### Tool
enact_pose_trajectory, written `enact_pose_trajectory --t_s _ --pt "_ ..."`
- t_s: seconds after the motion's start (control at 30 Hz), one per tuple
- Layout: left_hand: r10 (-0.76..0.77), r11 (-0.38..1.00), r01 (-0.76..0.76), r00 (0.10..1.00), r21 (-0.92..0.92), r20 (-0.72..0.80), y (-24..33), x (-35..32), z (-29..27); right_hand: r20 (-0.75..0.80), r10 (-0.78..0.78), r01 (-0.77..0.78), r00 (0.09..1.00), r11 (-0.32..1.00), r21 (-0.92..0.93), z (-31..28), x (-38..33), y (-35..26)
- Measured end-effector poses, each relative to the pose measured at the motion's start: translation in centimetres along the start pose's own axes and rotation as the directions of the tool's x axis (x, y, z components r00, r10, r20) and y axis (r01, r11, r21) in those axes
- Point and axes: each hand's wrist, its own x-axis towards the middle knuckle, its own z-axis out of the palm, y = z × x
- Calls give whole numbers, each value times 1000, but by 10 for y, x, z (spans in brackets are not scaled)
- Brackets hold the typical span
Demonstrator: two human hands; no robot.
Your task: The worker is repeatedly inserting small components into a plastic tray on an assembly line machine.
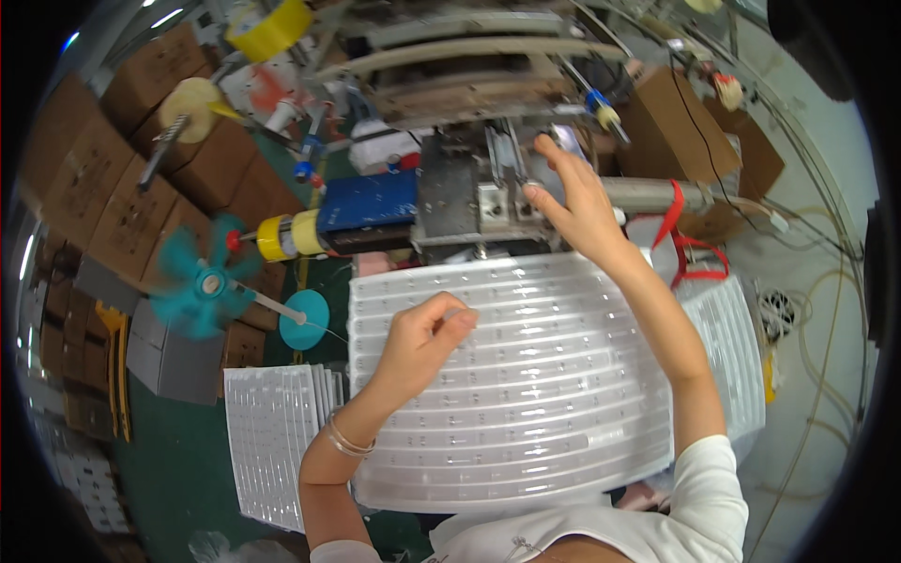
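Note:
My left hand is closed over the white ribbed tray, thumb against curled fingers. A small greyish, see-through bit shows at its fingertips, too small to name. Rows of small clear pieces seem to lie in the tray's grooves. Beyond the tray's far edge, my right hand is open, thumb and fingers apart. It reaches over the metal fixture of a bench machine, close to a shiny part. Whether the fingertips touch the metal I cannot tell.
A blue block and yellow tape rolls are left of the fixture. A teal fan stands farther left, its blades blurred. More ribbed trays lean at lower left. Cartons are stacked behind; a red strap hangs at right.

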Motion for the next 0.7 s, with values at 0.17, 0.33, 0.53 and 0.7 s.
enact_pose_trajectory --t_s 0.17,0.33,0.53,0.7 --pt "6 988 8 996 -153 89 5 -5 -1 181 198 -245 963 923 295 -83 -37 1" --pt "20 978 0 995 -211 95 21 -17 9 358 189 -268 914 946 184 -139 -101 -21" --pt "-107 841 148 988 -521 109 36 -21 28 841 -64 166 537 986 -31 -160 -204 -35" --pt "-264 737 290 955 -610 134 32 -32 30 849 -140 295 510 955 -20 -158 -235 -35"
